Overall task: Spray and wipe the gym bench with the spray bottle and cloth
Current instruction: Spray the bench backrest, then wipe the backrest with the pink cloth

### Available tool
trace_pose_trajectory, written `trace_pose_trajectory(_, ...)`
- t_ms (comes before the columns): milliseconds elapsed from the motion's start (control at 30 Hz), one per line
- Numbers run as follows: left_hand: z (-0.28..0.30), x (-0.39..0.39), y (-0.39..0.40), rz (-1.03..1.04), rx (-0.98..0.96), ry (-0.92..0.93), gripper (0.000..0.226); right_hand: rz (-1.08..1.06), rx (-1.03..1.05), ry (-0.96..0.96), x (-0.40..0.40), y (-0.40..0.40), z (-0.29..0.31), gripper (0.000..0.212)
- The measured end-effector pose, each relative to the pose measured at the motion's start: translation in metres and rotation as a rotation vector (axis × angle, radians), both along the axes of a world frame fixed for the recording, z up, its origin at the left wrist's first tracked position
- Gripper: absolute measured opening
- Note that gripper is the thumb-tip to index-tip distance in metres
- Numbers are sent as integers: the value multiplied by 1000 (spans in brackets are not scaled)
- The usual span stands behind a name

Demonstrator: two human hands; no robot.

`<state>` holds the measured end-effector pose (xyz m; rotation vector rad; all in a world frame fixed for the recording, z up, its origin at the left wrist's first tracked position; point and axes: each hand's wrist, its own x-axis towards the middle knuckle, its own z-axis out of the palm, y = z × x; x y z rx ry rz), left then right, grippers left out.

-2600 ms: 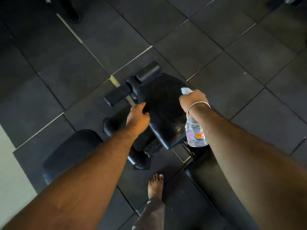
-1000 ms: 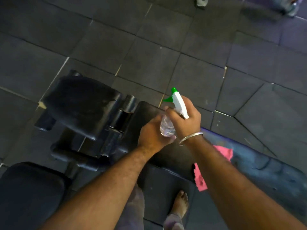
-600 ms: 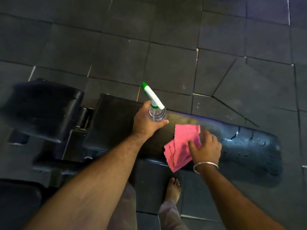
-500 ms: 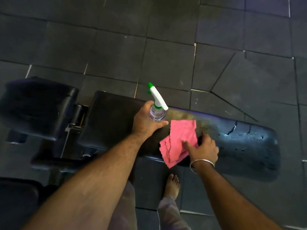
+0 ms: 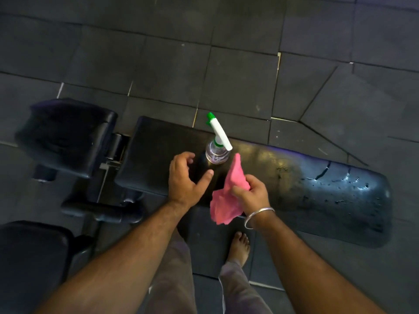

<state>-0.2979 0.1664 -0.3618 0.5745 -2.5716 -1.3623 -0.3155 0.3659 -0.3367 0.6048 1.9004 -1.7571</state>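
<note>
A long black gym bench (image 5: 306,186) runs left to right in front of me, its right end cracked and speckled with droplets. A clear spray bottle (image 5: 216,152) with a white and green nozzle stands upright on the bench pad. My left hand (image 5: 184,177) hovers just left of the bottle, fingers spread, holding nothing. My right hand (image 5: 249,193) grips a bunched pink cloth (image 5: 226,200), lifted above the bench's near edge.
A black seat pad (image 5: 65,134) and the bench frame (image 5: 102,209) lie to the left. Another dark pad (image 5: 29,257) sits at the lower left. My bare foot (image 5: 239,247) stands on grey rubber floor tiles (image 5: 226,75) below the bench.
My left hand set the spray bottle upright on the bench and let go. My right hand gathered the pink cloth off the pad and lifted it.
</note>
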Motion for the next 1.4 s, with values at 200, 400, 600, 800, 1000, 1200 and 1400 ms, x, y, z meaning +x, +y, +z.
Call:
trace_pose_trajectory(200,46,36,-63,-14,1105,-440,71,184,-417,-185,-4,-80,32,19)
trace_pose_trajectory(400,71,66,-171,220,1194,-444,58,346,-390,-118,-23,-184,34,26)
trace_pose_trajectory(600,78,63,-309,619,719,-190,48,548,-66,198,-39,-303,-5,30)
trace_pose_trajectory(800,47,55,-428,757,-288,-212,42,954,813,684,-67,-356,-62,66)
trace_pose_trajectory(1000,-36,42,-421,-81,-505,-555,80,960,1053,730,-55,-354,-89,83)
trace_pose_trajectory(1200,-58,6,-427,175,-606,-571,114,969,1151,718,-51,-359,-92,76)
trace_pose_trajectory(1400,-56,35,-396,84,-590,-452,70,995,1158,658,-52,-364,-79,75)
